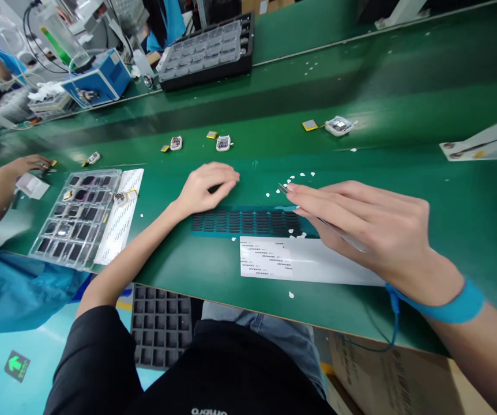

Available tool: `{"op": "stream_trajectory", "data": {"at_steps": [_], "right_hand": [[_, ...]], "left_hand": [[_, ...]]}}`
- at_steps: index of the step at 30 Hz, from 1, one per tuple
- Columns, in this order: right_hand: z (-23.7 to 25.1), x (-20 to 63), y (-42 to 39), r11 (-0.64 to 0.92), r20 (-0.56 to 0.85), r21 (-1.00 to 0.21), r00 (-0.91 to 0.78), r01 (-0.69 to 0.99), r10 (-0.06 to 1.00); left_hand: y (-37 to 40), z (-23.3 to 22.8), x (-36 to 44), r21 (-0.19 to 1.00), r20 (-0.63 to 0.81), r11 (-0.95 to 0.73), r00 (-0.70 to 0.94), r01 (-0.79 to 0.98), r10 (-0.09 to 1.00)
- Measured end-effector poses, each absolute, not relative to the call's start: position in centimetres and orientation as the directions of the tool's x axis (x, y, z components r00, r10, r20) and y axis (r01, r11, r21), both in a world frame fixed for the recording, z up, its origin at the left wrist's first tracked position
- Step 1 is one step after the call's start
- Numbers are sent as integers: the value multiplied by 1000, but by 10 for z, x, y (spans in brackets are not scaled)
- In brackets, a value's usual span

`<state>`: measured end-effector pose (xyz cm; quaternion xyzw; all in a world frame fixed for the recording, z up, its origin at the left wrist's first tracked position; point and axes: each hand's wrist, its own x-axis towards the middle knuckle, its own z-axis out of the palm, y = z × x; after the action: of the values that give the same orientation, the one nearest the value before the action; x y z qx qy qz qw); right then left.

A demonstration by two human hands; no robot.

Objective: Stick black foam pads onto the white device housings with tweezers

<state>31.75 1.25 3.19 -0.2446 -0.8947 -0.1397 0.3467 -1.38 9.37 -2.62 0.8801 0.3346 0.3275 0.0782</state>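
My right hand (373,225) is closed around a pair of metal tweezers (346,236). Their tips sit over small white stickers (292,177) scattered on the green table. My left hand (209,187) rests at the upper left of a dark sheet of narrow black strips (248,222), fingers curled toward the thumb, with nothing seen in them. Part of that sheet is hidden by my right hand. A white printed backing sheet (270,256) lies along its near edge, with a few stickers close by.
Small white-cased devices (338,125) with yellow-edged batteries (309,125) lie farther back. On the left, a co-worker's hand (32,164) is beside a clear tray (75,219) of dark-screened parts. A black tray (209,55) stands at the back; a metal bracket (486,141) is at right.
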Motion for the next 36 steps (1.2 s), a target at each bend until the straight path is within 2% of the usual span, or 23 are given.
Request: {"op": "stream_trajectory", "data": {"at_steps": [3, 7, 14, 17, 19, 20, 22, 24, 26, 30, 33, 36], "right_hand": [[30, 315, 13, 852, 697, 95, -645, 516, 313], [28, 313, 15, 856, 725, 117, -632, 504, 273], [27, 311, 13, 871, 735, 151, -642, 468, 218], [25, 309, 11, 857, 755, 101, -601, 504, 264], [23, 307, 9, 861, 757, 21, -570, 508, 318], [23, 306, 9, 861, 757, -19, -555, 508, 344], [22, 304, 7, 849, 758, -83, -521, 522, 394], [21, 302, 4, 826, 757, -128, -484, 549, 439], [21, 301, 3, 818, 740, -162, -480, 552, 470], [16, 299, 1, 841, 682, -145, -563, 522, 467], [13, 298, -1, 842, 694, -123, -561, 525, 452], [11, 295, -5, 835, 702, -151, -537, 530, 468]], "left_hand": [[151, -32, -27, 394, 542, -620, 373, 679, 753], [213, -46, -39, 441, 317, -383, 258, 811, 913], [204, -44, -27, 462, 243, -304, 211, 833, 947], [182, -32, -21, 479, 256, -299, 194, 825, 947], [155, -24, -11, 550, 304, -339, 195, 763, 932], [137, -19, -3, 637, 339, -377, 195, 673, 920], [94, -10, 16, 837, 341, -389, 190, 385, 921], [49, -2, 36, 939, 258, -299, 227, 170, 939], [12, 4, 54, 978, 186, -205, 293, 35, 938], [-25, 2, 74, 982, 166, -119, 380, -144, 910], [-31, -3, 78, 984, 128, -71, 364, -166, 923], [-34, -3, 78, 990, 82, -39, 330, -136, 940]]}}
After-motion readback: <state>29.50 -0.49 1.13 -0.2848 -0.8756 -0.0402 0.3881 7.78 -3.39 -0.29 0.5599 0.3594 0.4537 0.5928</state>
